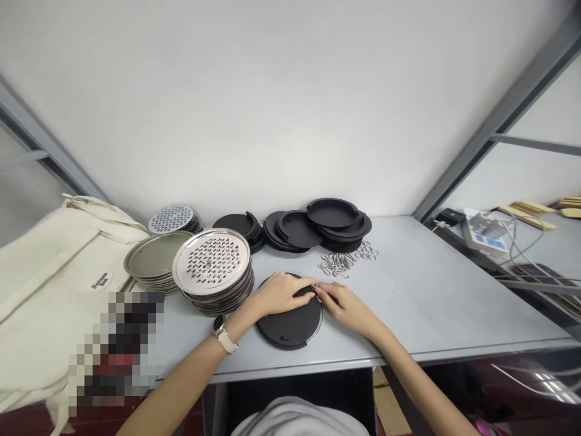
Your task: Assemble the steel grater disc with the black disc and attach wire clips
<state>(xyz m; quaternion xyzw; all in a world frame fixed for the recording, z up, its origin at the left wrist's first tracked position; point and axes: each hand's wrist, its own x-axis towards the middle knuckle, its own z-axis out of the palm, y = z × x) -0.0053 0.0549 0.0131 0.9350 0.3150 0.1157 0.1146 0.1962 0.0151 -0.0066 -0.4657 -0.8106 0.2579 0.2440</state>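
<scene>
A black round disc (290, 324) lies on the table in front of me, with a thin shiny edge showing along its right side and a small dark hole near its lower rim. My left hand (285, 293) reaches over its upper part, index finger and thumb stretched to the upper right rim. There my right hand (341, 306) meets it, fingers pinched together at the edge. A small bright bit shows between the fingertips, too small to name. Just beyond my hands lies a loose pile of metal clips (338, 263).
Left of my hands stand a stack of perforated metal grater plates (212, 266) and a stack of plain metal plates (157, 257). Black discs and rings (333, 213) are piled at the back. A cream cloth bag (59, 260) covers the left side; metal posts (490, 133) frame the table.
</scene>
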